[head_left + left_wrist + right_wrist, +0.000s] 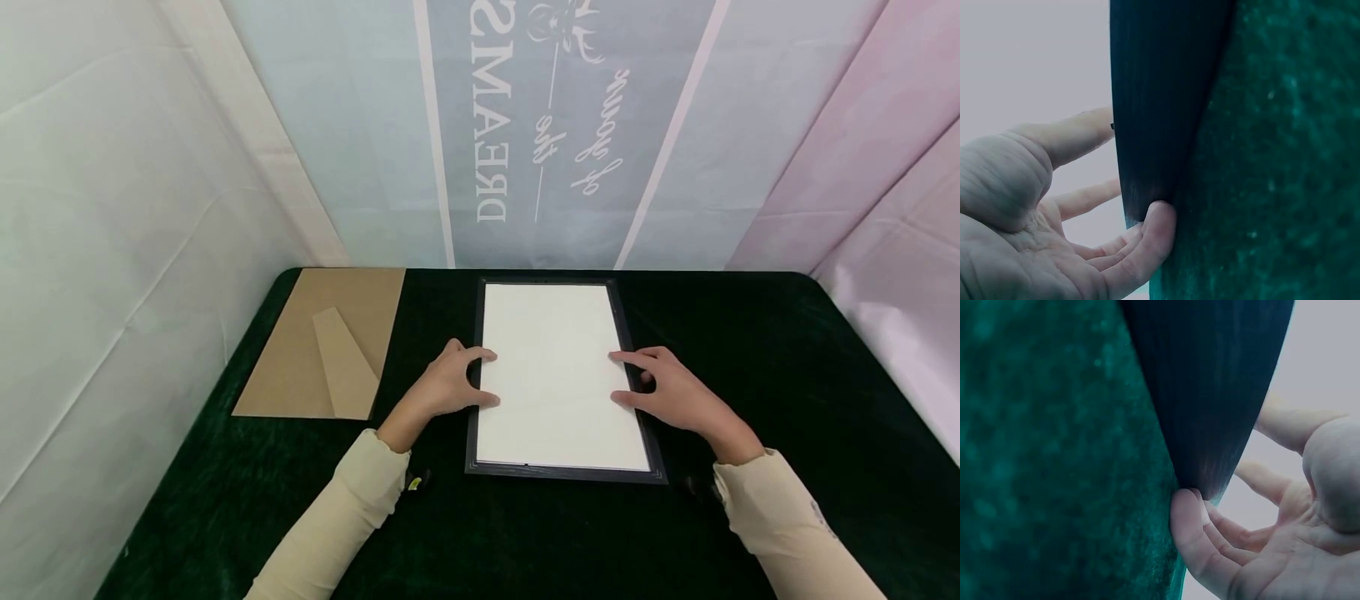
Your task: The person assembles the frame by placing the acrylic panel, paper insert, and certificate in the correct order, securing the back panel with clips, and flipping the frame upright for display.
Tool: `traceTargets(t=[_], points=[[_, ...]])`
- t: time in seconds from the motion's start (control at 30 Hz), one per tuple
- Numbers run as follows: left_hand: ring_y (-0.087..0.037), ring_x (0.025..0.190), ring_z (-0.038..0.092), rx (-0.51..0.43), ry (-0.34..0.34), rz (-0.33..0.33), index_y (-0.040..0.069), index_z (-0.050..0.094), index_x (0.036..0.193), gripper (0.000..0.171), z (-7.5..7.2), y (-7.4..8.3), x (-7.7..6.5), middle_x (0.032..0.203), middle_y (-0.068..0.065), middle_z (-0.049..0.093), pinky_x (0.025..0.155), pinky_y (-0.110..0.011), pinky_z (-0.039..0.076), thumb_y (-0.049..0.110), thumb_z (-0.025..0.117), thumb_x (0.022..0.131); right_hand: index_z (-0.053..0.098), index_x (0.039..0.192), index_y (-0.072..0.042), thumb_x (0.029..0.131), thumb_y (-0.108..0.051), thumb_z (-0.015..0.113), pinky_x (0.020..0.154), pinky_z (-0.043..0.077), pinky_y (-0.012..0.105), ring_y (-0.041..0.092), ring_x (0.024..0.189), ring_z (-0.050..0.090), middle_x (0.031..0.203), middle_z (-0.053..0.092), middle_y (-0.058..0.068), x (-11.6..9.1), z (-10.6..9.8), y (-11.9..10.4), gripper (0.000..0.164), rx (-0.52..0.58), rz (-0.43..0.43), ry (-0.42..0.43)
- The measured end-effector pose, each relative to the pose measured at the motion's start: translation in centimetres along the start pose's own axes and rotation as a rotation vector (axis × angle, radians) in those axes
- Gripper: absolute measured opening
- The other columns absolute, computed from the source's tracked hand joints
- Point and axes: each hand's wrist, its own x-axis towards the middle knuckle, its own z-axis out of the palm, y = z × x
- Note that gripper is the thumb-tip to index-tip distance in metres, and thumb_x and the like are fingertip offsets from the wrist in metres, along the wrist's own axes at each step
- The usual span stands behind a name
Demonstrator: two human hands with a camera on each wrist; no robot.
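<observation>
A black picture frame lies flat on the dark green cloth, with a white sheet filling its opening. My left hand grips the frame's left side, its thumb and index fingertips reaching over onto the sheet. On the opposite side my right hand holds the frame in the same way. In the left wrist view, lower fingers bend against the frame's outer side. The right wrist view likewise shows fingers bent at the outer side. Whatever lies beneath the sheet is hidden.
Left of the frame lies a brown backing board with a tapered stand flap on it. Dark green cloth covers the table. Printed fabric hangs behind, and pale fabric hangs at the left.
</observation>
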Motion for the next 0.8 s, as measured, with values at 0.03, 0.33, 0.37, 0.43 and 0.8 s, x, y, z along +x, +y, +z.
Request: traceTargets(t=[0.03,0.33,0.37,0.43,0.8], points=[[-0.021,0.086,0.052,0.005,-0.003,-0.003,0.021,0.061,0.135,0.064,0.0,0.1,0.0,0.12,-0.013,0.049,0.065,-0.029,0.048,0.03,0.086,0.077,0.049,0.148,-0.017,0.089,-0.041,0.074,0.074,0.048,0.035,0.032,0.107,0.052,0.146,0.032,0.03,0.0,0.0,0.0,0.068,-0.001,0.006,-0.005],[-0.023,0.089,0.052,0.031,-0.03,-0.022,0.025,0.057,0.139,0.076,0.3,0.2,0.0,0.124,-0.013,0.045,0.067,-0.03,0.048,0.035,0.09,0.072,0.039,0.153,-0.016,0.085,-0.05,0.075,0.084,0.052,0.05,0.043,0.117,0.048,0.149,0.022,0.033,-0.3,0.1,-0.6,0.084,0.013,0.019,-0.047],[-0.023,0.089,0.052,0.035,-0.038,-0.021,0.026,0.056,0.141,0.079,0.3,0.2,-0.1,0.124,-0.013,0.044,0.066,-0.03,0.048,0.036,0.09,0.071,0.037,0.154,-0.015,0.084,-0.052,0.075,0.087,0.052,0.054,0.045,0.119,0.047,0.15,0.021,0.034,-0.4,0.1,-0.7,0.088,0.013,0.017,-0.054],[-0.023,0.088,0.052,0.046,-0.055,-0.019,0.027,0.054,0.143,0.084,0.4,0.2,-0.1,0.125,-0.012,0.042,0.065,-0.03,0.047,0.037,0.092,0.068,0.035,0.155,-0.014,0.082,-0.053,0.077,0.092,0.049,0.061,0.048,0.122,0.044,0.15,0.018,0.035,-0.5,0.1,-1.0,0.093,0.011,0.022,-0.066],[-0.024,0.095,0.053,0.111,-0.148,0.017,0.028,0.041,0.152,0.107,0.0,0.5,-0.6,0.137,-0.015,0.036,0.069,-0.031,0.048,0.042,0.095,0.061,0.024,0.158,-0.01,0.071,-0.052,0.085,0.099,0.038,0.072,0.053,0.131,0.028,0.153,0.011,0.035,-0.7,0.0,-1.2,0.114,0.012,0.02,-0.124]])
